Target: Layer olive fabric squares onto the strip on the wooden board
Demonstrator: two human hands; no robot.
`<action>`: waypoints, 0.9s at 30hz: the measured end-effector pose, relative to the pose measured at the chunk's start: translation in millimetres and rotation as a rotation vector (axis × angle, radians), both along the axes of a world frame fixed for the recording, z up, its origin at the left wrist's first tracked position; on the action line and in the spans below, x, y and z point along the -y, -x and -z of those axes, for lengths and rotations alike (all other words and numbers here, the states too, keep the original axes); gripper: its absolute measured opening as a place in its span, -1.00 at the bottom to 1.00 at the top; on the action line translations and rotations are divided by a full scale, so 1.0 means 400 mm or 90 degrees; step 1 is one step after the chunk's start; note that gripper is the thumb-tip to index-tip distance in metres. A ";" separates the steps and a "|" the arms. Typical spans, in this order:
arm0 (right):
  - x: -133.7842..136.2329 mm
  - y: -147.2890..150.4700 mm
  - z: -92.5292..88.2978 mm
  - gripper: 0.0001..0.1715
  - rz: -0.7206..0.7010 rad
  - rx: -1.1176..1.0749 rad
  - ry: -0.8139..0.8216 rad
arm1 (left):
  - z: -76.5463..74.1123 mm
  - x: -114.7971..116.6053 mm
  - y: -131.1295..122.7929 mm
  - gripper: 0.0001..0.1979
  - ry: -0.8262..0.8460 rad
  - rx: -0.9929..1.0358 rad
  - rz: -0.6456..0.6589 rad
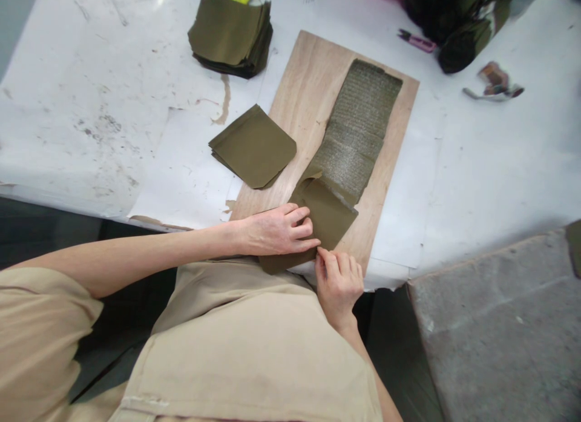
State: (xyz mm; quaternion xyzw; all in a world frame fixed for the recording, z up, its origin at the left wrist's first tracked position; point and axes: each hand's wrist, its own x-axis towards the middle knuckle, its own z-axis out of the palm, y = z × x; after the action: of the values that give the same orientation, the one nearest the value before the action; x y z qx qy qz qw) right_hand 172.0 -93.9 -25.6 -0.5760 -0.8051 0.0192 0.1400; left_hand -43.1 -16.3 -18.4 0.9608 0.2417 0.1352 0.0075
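An olive fabric piece [329, 213] lies at the near end of a wooden board [299, 86], overlapping a row of olive pieces with a shiny, ridged surface [358, 119]. My left hand [281, 230] rests on its left side, fingers bent and closed on the cloth; the thumb is hidden. Close beside it, my right hand [339, 283] is closed, pinching the near edge of the fabric between thumb and forefinger. The fingertips of both hands almost meet there. More olive cloth [281, 263] hangs toward my lap below the left hand.
A small pile of olive fabric pieces [254, 146] overlaps the board's left edge. Farther back stands a thicker stack [231, 31]. Pink thread snips [417, 40], a dark bundle [458, 40] and a small metal item [494, 86] lie at back right. A grey panel [499, 325] is at near right.
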 end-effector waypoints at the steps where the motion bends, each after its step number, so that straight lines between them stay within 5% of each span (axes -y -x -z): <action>1: 0.000 0.000 -0.002 -0.88 -0.002 0.004 -0.002 | -0.002 0.001 -0.001 -0.65 -0.003 -0.009 0.000; 19: 0.029 -0.019 -0.013 -0.79 -0.015 0.045 0.010 | 0.004 0.010 -0.003 -0.59 0.061 -0.057 -0.008; 27: 0.047 -0.043 -0.029 -0.87 0.009 -0.029 0.046 | 0.012 0.002 0.016 -0.64 -0.007 -0.047 0.023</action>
State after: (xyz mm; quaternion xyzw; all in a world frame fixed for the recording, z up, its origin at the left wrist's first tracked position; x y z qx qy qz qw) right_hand 189.1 -112.9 -14.2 -0.5856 -0.7966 0.0608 0.1374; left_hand -49.7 -17.2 -23.1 0.9694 0.2241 0.1005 -0.0041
